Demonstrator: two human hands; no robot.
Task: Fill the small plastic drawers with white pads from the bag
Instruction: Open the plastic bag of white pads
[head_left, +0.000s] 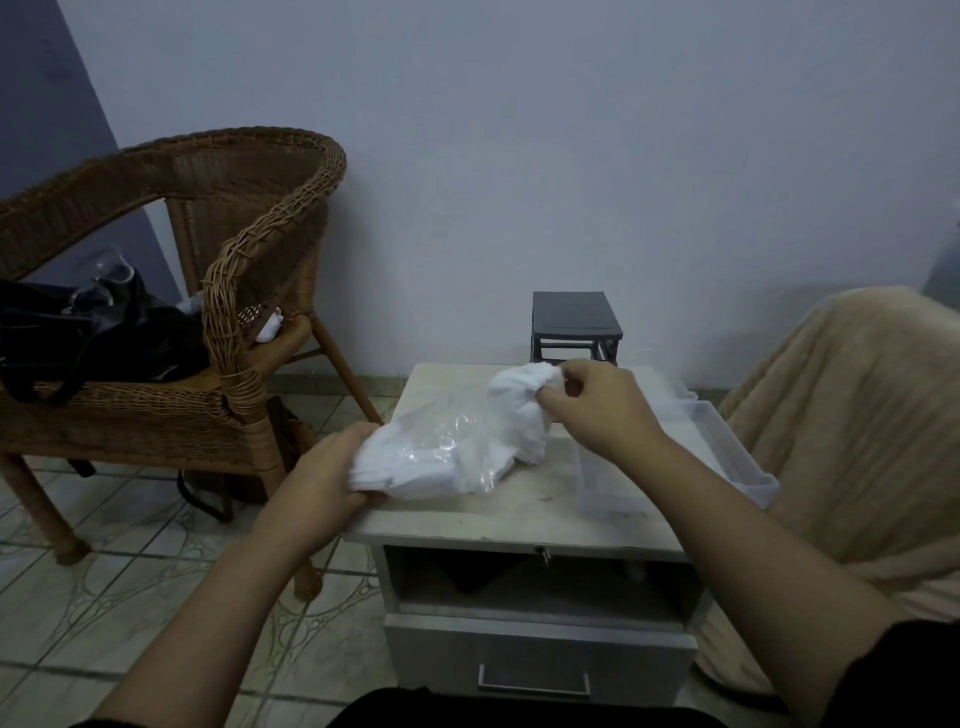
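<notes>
On our pale desk (519, 512): left hand (322, 478), fingers gripping clear plastic bag (447, 441); right hand (597, 410), fingers pinching white soft pads (519, 395); clear rectangular plastic drawer (727, 457) just beside, rightward.

The bag (441, 447) of pads (519, 410) blocks the middle of the worktop (467, 517); clear drawers (727, 457) fill its right side, a dark frame (574, 325) the back. Its front strip and far left corner lie bare. A chair (249, 249) crowds the left, a draped seat (857, 415) the right.
</notes>
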